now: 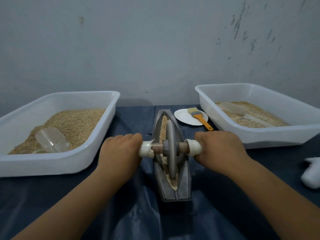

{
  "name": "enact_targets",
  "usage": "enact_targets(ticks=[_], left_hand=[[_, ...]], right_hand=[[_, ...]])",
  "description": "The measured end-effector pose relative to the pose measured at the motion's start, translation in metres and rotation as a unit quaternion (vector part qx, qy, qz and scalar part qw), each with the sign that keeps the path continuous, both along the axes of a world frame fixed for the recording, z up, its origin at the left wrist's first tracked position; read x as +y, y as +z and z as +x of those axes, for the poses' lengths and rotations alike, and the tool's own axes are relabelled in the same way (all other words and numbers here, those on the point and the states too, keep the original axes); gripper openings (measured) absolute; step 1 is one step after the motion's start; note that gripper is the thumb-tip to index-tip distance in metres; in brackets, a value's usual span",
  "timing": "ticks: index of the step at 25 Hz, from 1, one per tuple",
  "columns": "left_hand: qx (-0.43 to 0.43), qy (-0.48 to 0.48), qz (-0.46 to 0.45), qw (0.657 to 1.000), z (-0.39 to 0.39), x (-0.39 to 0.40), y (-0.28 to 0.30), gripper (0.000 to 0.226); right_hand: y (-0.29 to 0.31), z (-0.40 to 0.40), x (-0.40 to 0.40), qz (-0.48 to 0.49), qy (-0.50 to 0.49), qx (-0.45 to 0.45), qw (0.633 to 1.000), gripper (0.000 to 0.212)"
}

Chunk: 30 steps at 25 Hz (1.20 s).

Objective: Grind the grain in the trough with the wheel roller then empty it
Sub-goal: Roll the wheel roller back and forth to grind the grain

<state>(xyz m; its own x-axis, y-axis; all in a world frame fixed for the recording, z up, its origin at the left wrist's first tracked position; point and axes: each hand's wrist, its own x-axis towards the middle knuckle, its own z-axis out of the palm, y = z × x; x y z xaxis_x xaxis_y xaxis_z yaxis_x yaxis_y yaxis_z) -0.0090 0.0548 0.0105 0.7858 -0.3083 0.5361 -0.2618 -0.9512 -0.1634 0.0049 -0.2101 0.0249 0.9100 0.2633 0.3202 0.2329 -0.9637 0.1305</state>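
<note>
Both hands, left hand [121, 149] and right hand [220, 146], clench wheel roller [170, 148] handles | step: grinding grain [163, 125] in trough [184, 181] | next: steady even rolling strokes.

An orange-handled brush [199, 116] lies on a white plate [183, 117], and crumpled white cloth [311, 172] sits at the dark table's [138, 219] right edge.

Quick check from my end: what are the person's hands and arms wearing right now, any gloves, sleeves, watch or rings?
Nothing is worn that shows. The left hand and the right hand are bare, with no gloves, and no rings can be seen on the parts of the fingers in view. Both forearms are bare down to the bottom edge of the picture: no sleeves, no watch, no bands, no markings.
</note>
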Motion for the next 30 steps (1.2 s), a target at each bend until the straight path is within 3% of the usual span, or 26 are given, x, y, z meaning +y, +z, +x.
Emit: enact_targets(ticks=[3, 8, 13, 18, 22, 27, 30], left_hand=[[0.040, 0.067, 0.006, 0.997, 0.020, -0.008, 0.002, 0.025], [0.081, 0.088, -0.010, 0.993, 0.037, -0.019, 0.016, 0.020], [-0.027, -0.005, -0.010, 1.000, 0.007, -0.006, 0.001, 0.036], [0.048, 0.083, -0.007, 0.995, 0.033, -0.011, -0.001, 0.023], [0.099, 0.092, -0.016, 0.991, 0.040, -0.014, 0.008, 0.014], [-0.011, 0.003, -0.016, 1.000, -0.002, -0.003, 0.001, 0.031], [-0.006, 0.013, -0.024, 1.000, 0.002, -0.003, -0.004, 0.033]], right_hand=[[0.002, 0.017, 0.010, 0.021, -0.024, 0.007, 0.999, 0.025], [0.015, 0.040, 0.015, 0.067, -0.028, 0.129, 0.989, 0.017], [0.008, 0.002, 0.000, 0.028, -0.010, 0.094, 0.995, 0.023], [0.007, 0.025, 0.017, 0.021, -0.027, 0.018, 0.999, 0.018], [0.015, 0.038, 0.019, 0.053, -0.027, 0.088, 0.994, 0.013], [0.016, 0.002, 0.000, 0.021, 0.006, 0.099, 0.995, 0.026], [0.012, 0.009, 0.006, 0.010, -0.013, 0.059, 0.998, 0.028]])
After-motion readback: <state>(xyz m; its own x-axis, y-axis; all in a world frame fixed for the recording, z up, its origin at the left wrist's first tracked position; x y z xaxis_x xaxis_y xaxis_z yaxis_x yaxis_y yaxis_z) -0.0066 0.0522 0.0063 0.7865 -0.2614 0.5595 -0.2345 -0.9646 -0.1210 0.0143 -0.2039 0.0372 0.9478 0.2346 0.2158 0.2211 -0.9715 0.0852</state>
